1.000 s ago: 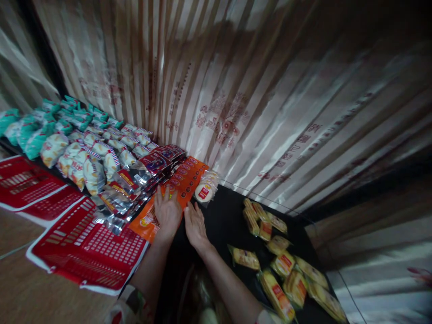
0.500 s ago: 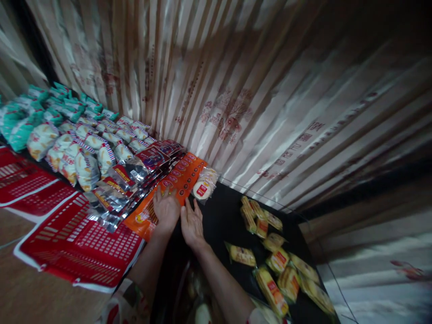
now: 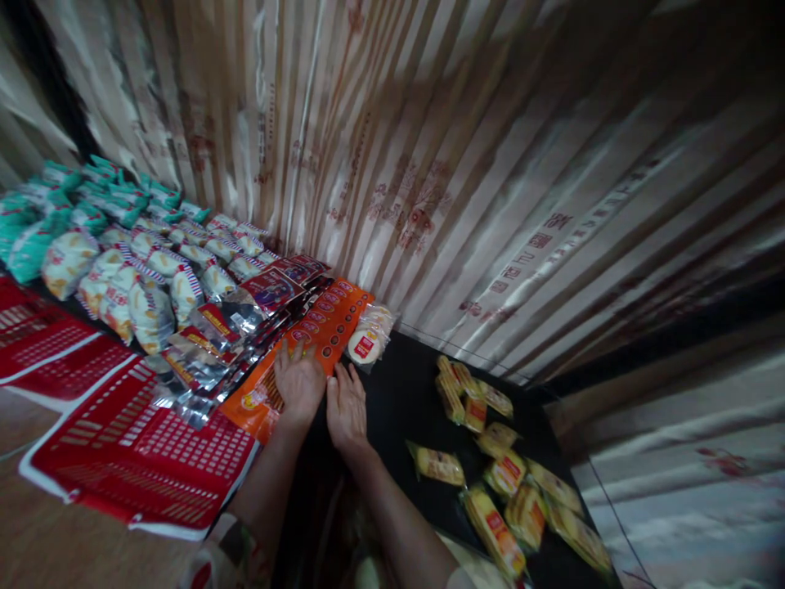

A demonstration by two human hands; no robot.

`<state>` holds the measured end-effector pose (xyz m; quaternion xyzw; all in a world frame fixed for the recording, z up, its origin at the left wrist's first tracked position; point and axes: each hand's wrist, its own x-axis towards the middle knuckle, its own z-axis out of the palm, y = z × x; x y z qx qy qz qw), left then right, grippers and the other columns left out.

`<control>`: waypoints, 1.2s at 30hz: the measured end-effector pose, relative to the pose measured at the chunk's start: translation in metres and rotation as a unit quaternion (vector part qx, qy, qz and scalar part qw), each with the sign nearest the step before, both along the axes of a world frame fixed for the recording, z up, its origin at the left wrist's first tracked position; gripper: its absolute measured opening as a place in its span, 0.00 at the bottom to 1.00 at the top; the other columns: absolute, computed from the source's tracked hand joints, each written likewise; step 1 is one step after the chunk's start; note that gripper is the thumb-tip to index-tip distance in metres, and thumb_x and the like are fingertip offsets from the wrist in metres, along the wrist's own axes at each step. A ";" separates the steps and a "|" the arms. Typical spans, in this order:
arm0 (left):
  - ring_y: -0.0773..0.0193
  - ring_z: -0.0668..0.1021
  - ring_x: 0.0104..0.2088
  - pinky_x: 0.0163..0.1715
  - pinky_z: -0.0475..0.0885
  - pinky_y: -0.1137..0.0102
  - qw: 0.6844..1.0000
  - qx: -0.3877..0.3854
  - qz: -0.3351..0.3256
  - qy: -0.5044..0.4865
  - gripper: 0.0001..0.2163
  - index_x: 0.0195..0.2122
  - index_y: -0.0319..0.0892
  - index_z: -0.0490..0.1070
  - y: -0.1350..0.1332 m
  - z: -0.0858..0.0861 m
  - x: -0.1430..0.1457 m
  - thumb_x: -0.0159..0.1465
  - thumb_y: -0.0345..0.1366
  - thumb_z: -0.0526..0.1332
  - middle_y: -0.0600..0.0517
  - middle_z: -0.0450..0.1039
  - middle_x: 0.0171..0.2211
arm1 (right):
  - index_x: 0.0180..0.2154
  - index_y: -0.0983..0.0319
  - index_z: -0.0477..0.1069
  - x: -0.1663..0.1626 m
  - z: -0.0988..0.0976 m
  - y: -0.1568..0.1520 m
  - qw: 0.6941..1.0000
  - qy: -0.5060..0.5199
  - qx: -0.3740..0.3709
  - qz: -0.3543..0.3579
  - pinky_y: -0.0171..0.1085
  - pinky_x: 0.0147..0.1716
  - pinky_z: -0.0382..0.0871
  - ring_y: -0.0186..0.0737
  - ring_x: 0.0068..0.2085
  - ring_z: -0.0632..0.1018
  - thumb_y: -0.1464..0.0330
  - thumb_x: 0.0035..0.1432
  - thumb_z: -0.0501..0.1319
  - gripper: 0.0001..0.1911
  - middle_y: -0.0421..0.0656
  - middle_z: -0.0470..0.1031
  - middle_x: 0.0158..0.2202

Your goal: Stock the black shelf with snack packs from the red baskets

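My left hand [image 3: 300,381] lies flat on an orange snack packet [image 3: 334,315], fingers spread over its printed front. Beside it, my right hand [image 3: 347,409] rests at the packet's right edge with its fingers stretched out on the black table top [image 3: 398,388]. Just beyond my right fingertips sits a clear-wrapped stack of round white cakes [image 3: 366,348] with a red label. Silver and dark red packets [image 3: 270,293] lie overlapping along the orange packet's left side. Neither hand grips anything.
Rows of puffy white bags [image 3: 150,303] and green bags [image 3: 42,237] stand at the left. Red plastic baskets [image 3: 153,442] are in front of them. Several yellow wrapped pastries [image 3: 496,523] lie scattered at the right. A pleated curtain [image 3: 429,147] hangs behind the table.
The view has shifted slightly. Both hands stay in nearly the same place at the orange packet, and the goods around them have not visibly moved.
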<state>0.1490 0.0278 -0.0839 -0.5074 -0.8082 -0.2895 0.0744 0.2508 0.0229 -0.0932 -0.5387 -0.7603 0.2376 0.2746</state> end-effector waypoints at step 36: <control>0.51 0.65 0.56 0.54 0.64 0.57 0.844 -0.152 -0.512 -0.057 0.22 0.53 0.44 0.66 -0.178 -0.041 0.164 0.55 0.31 0.59 0.44 0.62 0.57 | 0.57 0.64 0.59 0.245 -0.078 -0.236 0.995 -0.074 0.030 -0.062 0.51 0.54 0.64 0.50 0.57 0.67 0.73 0.49 0.55 0.31 0.52 0.66 0.56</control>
